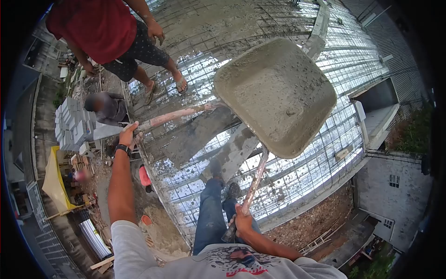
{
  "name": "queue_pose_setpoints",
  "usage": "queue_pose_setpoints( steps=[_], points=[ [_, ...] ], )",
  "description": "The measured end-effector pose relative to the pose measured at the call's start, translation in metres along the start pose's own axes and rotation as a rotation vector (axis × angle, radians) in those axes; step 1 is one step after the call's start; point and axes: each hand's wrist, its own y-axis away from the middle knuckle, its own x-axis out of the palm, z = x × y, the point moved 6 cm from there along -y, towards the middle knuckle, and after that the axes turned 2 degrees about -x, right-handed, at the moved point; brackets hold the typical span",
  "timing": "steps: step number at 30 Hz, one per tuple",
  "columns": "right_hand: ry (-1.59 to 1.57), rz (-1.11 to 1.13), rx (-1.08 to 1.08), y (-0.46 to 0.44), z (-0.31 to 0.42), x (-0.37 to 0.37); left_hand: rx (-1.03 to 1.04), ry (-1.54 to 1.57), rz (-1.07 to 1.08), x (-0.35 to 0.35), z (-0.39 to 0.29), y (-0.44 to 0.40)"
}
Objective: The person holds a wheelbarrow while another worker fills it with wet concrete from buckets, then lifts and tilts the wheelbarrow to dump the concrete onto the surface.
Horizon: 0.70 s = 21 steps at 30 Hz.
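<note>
A wheelbarrow [241,86] is in front of me, its tray smeared inside with grey wet concrete and a few small lumps. The tray looks tilted; its wheel is hidden underneath. My left hand [129,134] is closed round the end of the left handle [176,115], with that arm stretched far out. Close to my body, my right hand [243,222] grips the right handle [256,182], which has worn reddish paint. Both handles carry concrete stains. My feet stand on or near a splattered board [234,156] below the tray.
Steel mesh covers the shiny deck [320,160]. Fresh concrete [218,21] lies at the far side. A co-worker in a red shirt [95,30] stands at upper left. Beyond the deck edge, another person [109,108] is lower down near stacked blocks [72,123].
</note>
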Motion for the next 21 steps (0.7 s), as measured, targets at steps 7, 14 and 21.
queue_pose_setpoints(
  steps=[7,14,21],
  points=[
    [-0.049,0.087,0.094,0.003,-0.096,0.039,-0.018,-0.065,-0.072,-0.067,0.019,-0.006],
    [-0.05,0.095,0.073,-0.003,-0.2,0.084,-0.038,-0.131,-0.027,-0.159,0.066,-0.043],
    [0.142,0.022,0.128,-0.06,-0.337,0.119,-0.124,-0.179,-0.036,-0.238,0.15,-0.08]
  ],
)
